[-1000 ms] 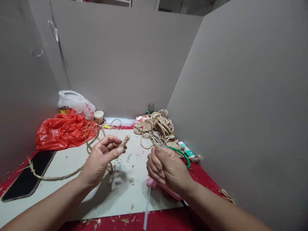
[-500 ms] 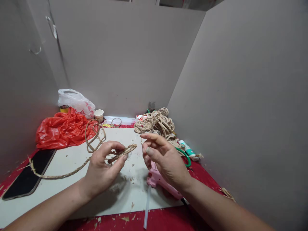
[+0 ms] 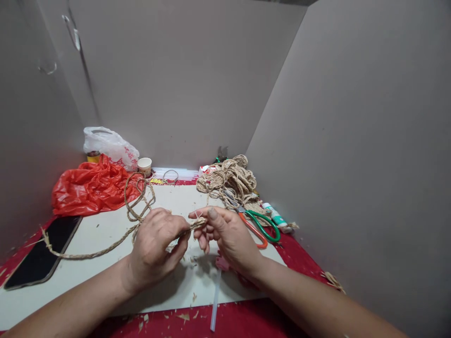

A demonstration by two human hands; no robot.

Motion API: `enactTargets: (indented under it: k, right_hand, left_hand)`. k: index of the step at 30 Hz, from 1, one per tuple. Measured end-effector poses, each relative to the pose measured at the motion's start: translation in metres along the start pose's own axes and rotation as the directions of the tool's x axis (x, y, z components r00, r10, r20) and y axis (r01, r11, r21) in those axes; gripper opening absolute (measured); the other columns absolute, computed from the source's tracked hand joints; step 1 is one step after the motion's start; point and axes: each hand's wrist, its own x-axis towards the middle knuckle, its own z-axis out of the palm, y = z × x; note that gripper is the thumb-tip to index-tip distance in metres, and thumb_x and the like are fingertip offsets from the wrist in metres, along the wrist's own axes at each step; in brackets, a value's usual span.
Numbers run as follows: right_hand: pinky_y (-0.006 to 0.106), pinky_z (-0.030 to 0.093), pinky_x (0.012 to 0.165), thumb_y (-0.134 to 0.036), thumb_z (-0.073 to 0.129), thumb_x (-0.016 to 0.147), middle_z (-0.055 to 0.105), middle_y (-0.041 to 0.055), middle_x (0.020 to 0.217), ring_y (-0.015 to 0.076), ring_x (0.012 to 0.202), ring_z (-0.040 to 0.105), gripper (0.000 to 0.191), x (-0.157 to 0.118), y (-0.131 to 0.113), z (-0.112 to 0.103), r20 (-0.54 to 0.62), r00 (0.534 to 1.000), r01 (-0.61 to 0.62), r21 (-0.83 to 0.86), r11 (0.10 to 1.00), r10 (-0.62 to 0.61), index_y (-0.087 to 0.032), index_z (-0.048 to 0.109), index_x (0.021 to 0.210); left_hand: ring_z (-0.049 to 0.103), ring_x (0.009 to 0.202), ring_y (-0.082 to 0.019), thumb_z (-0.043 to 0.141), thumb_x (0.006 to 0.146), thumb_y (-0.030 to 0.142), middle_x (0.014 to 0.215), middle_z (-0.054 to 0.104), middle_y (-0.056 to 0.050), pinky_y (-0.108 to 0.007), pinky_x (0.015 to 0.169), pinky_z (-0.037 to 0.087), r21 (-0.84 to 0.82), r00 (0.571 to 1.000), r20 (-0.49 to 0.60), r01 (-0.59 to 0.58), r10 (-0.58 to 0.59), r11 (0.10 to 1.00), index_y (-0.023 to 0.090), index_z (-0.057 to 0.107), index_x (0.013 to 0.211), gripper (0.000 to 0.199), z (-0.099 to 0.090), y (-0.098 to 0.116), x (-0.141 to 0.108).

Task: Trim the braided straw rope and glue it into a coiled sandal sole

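One brown rope (image 3: 93, 256), braided, is in the left hand (image 3: 155, 244), pinched tight btwn thumb & fingers, up over the white board (image 3: 102, 232). Its held end pokes out to the right hand (image 3: 237, 239). That hand is a bit curled, thumb up & apart from the fingers, w/ the rope tip right by them. Can't tell if it grips the tip or not. Thin bits stick up nr the tip. The rest of the rope loops on the board, & its other end, all frayed, lies over the black phone (image 3: 33, 267).

Under the right hand is a pink tool (image 3: 221, 263), mostly hid, w/ a clear stick (image 3: 215, 303) poking out toward the front. Scissors (image 3: 246, 212) w/ 1 green & 1 orange handle lie behind that hand, nr a big rope pile (image 3: 232, 180). A white & green tube (image 3: 275, 215) is just beside the scissors, on the wall side.

At the back L: a red bag (image 3: 91, 188), a white bag (image 3: 109, 146) & a paper cup (image 3: 144, 166). Little scraps (image 3: 183, 317) are on the red cloth (image 3: 246, 324) in front
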Motion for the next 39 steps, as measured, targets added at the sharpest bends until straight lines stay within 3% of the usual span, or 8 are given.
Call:
enactTargets:
  k: [4, 7, 12, 17, 20, 24, 30, 39]
  right_hand:
    - [0.016, 0.046, 0.04, -0.061, 0.069, 0.078, 0.063, -0.0008, 0.063, 0.0063, 0.044, 0.055, 0.049, 0.0, 0.002, 0.001, 0.052, 0.997, -0.056, 0.109, 0.992, 0.05, -0.015, 0.07, 0.095]
    - [0.016, 0.046, 0.04, -0.059, 0.069, 0.078, 0.062, -0.0014, 0.066, 0.0066, 0.045, 0.056, 0.048, -0.002, 0.003, -0.002, 0.087, 0.994, -0.074, 0.136, 0.988, 0.063, -0.017, 0.068, 0.103]
    - [0.017, 0.045, 0.042, -0.053, 0.066, 0.084, 0.062, -0.0019, 0.071, 0.0068, 0.048, 0.055, 0.041, -0.007, 0.003, -0.008, 0.054, 0.998, -0.042, 0.047, 0.998, 0.039, -0.02, 0.065, 0.107]
    - [0.028, 0.054, 0.078, -0.039, 0.068, 0.086, 0.067, 0.0038, 0.1, 0.014, 0.089, 0.063, 0.029, -0.01, 0.001, -0.005, 0.058, 0.994, 0.103, -0.277, 0.955, -0.091, -0.023, 0.064, 0.11]
    - [0.037, 0.046, 0.099, -0.035, 0.066, 0.087, 0.064, 0.0056, 0.114, 0.0178, 0.111, 0.059, 0.029, -0.006, 0.007, 0.001, 0.178, 0.978, 0.157, -0.266, 0.951, -0.112, -0.023, 0.058, 0.113]
    - [0.038, 0.043, 0.103, -0.035, 0.067, 0.087, 0.06, 0.0042, 0.112, 0.0169, 0.112, 0.058, 0.027, 0.003, 0.021, 0.01, 0.215, 0.974, 0.099, -0.137, 0.986, -0.068, -0.022, 0.052, 0.105]
    - [0.027, 0.051, 0.071, -0.04, 0.065, 0.087, 0.054, -0.0032, 0.083, 0.0106, 0.073, 0.057, 0.03, 0.009, 0.03, 0.016, 0.245, 0.97, 0.015, -0.059, 0.998, 0.0, -0.024, 0.049, 0.107]
    - [0.021, 0.037, 0.048, -0.042, 0.057, 0.091, 0.049, -0.0048, 0.068, 0.007, 0.052, 0.043, 0.023, -0.002, -0.011, 0.002, 0.144, 0.989, 0.039, -0.378, 0.925, 0.017, -0.019, 0.057, 0.094]
  left_hand:
    - [0.063, 0.072, -0.016, 0.058, 0.078, 0.001, 0.079, 0.069, -0.002, -0.033, 0.077, 0.049, -0.053, 0.998, -0.049, 0.038, -0.041, 0.998, 0.021, 0.053, 0.1, 0.03, 0.001, 0.003, -0.002]
    - [0.062, 0.072, -0.014, 0.06, 0.08, 0.004, 0.08, 0.066, -0.001, -0.026, 0.07, 0.05, -0.158, 0.967, -0.065, 0.232, -0.245, 0.96, 0.021, 0.056, 0.097, 0.024, 0.002, 0.006, -0.003]
    - [0.065, 0.09, -0.015, 0.067, 0.085, 0.024, 0.095, 0.069, -0.003, -0.024, 0.078, 0.051, -0.509, 0.732, 0.14, 0.631, -0.666, 0.586, 0.022, 0.065, 0.1, 0.016, -0.005, 0.007, 0.003]
    - [0.066, 0.081, -0.013, 0.07, 0.083, 0.034, 0.093, 0.074, -0.002, -0.021, 0.069, 0.049, -0.666, 0.547, 0.428, 0.729, -0.719, 0.158, 0.023, 0.07, 0.1, 0.02, -0.01, 0.008, 0.012]
    - [0.068, 0.088, -0.015, 0.073, 0.081, 0.032, 0.096, 0.075, -0.002, -0.022, 0.076, 0.05, -0.713, 0.525, 0.479, 0.7, -0.704, 0.037, 0.023, 0.071, 0.099, 0.019, -0.01, 0.008, 0.012]
    - [0.07, 0.088, -0.016, 0.075, 0.08, 0.03, 0.092, 0.076, -0.002, -0.026, 0.082, 0.051, -0.757, 0.508, 0.47, 0.653, -0.722, -0.034, 0.022, 0.07, 0.099, 0.021, -0.009, 0.001, 0.011]
    - [0.068, 0.08, -0.012, 0.077, 0.077, 0.031, 0.089, 0.076, -0.002, -0.023, 0.075, 0.05, -0.751, 0.46, 0.469, 0.657, -0.754, -0.066, 0.021, 0.068, 0.102, 0.028, -0.007, -0.014, 0.011]
    - [0.068, 0.085, -0.014, 0.083, 0.068, 0.018, 0.084, 0.075, -0.005, -0.024, 0.079, 0.049, -0.684, 0.442, 0.61, 0.712, -0.658, -0.157, 0.016, 0.066, 0.095, 0.032, -0.016, -0.027, 0.016]
